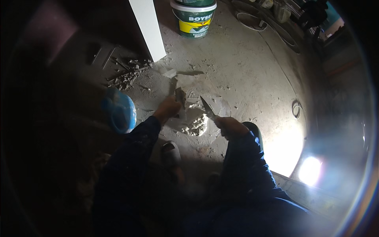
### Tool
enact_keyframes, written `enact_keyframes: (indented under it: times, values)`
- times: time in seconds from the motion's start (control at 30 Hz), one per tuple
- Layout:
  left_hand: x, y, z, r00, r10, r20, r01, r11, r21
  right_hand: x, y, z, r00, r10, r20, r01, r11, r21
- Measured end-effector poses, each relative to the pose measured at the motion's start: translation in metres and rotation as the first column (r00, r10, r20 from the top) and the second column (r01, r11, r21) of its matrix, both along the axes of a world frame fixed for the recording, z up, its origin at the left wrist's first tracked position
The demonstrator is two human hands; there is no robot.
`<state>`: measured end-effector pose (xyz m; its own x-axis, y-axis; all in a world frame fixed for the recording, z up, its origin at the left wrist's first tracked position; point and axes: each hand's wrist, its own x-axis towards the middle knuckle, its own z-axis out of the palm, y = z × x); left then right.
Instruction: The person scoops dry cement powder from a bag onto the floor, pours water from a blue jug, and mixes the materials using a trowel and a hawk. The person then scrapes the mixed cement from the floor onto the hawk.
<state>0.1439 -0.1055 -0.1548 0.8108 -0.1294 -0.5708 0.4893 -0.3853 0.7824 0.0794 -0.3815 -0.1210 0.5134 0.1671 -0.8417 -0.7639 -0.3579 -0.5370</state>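
Observation:
A mound of pale wet plaster or mortar (196, 125) lies on a smeared patch of the concrete floor between my hands. My left hand (168, 108) is closed round a flat scraper (180, 97), whose blade is at the mound's left side. In my right hand (232, 127) is a trowel with a narrow, pointed-looking blade (207, 106). That blade slants up and left, just above the mound's right edge; whether it touches the mix I cannot tell. Both sleeves are dark blue.
A blue plastic container (120, 111) stands left of my left forearm. Beyond are a white post (149, 31), rubble (128, 77) and a green bucket (194, 24). A thin cable (296, 109) loops on the floor at right, near a bright lamp (310, 170). My sandalled foot (170, 153) is close by.

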Motion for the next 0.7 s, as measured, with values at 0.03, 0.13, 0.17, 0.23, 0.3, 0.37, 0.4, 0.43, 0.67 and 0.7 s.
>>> enact_keyframes:
  times: [0.03, 0.13, 0.17, 0.23, 0.3, 0.37, 0.4, 0.43, 0.67, 0.7]
  values:
    - [-0.004, -0.005, 0.001, 0.999, -0.047, 0.002, 0.047, 0.998, 0.041, -0.004, 0.005, -0.001, 0.999, 0.014, -0.032, -0.012, 0.998, 0.068]
    - [-0.012, -0.020, 0.003, 0.987, -0.148, -0.063, 0.150, 0.988, 0.026, -0.013, 0.018, -0.016, 0.970, 0.234, 0.059, -0.240, 0.957, 0.164]
    - [-0.014, -0.025, 0.000, 0.983, -0.155, -0.099, 0.148, 0.986, -0.076, -0.011, 0.022, -0.025, 0.974, 0.226, 0.024, -0.226, 0.950, 0.215]
    - [-0.014, -0.022, -0.005, 0.803, -0.585, 0.111, 0.574, 0.810, 0.118, 0.011, 0.031, -0.050, 0.968, 0.250, -0.021, -0.245, 0.961, 0.128]
    - [0.006, -0.007, -0.001, -0.097, -0.993, 0.066, 0.642, -0.011, 0.766, 0.028, 0.030, -0.071, 0.935, 0.354, -0.017, -0.354, 0.935, 0.004]
    - [0.019, 0.003, 0.012, 0.081, -0.989, 0.128, 0.559, 0.151, 0.815, 0.046, 0.023, -0.088, 0.845, 0.535, 0.018, -0.524, 0.833, -0.177]
    - [0.023, 0.008, 0.020, 0.295, -0.943, 0.153, 0.568, 0.302, 0.766, 0.054, 0.021, -0.097, 0.816, 0.578, 0.014, -0.556, 0.791, -0.254]
    - [0.026, 0.013, 0.030, 0.619, -0.748, 0.240, 0.494, 0.609, 0.621, 0.061, 0.020, -0.108, 0.821, 0.571, 0.006, -0.541, 0.781, -0.313]
    - [0.026, 0.040, 0.115, 0.814, -0.448, 0.369, 0.174, 0.795, 0.582, 0.117, 0.056, -0.175, 0.446, 0.883, -0.146, -0.691, 0.236, -0.684]
    - [0.024, 0.039, 0.119, 0.811, -0.473, 0.344, 0.189, 0.768, 0.612, 0.114, 0.058, -0.184, 0.404, 0.900, -0.160, -0.707, 0.197, -0.679]
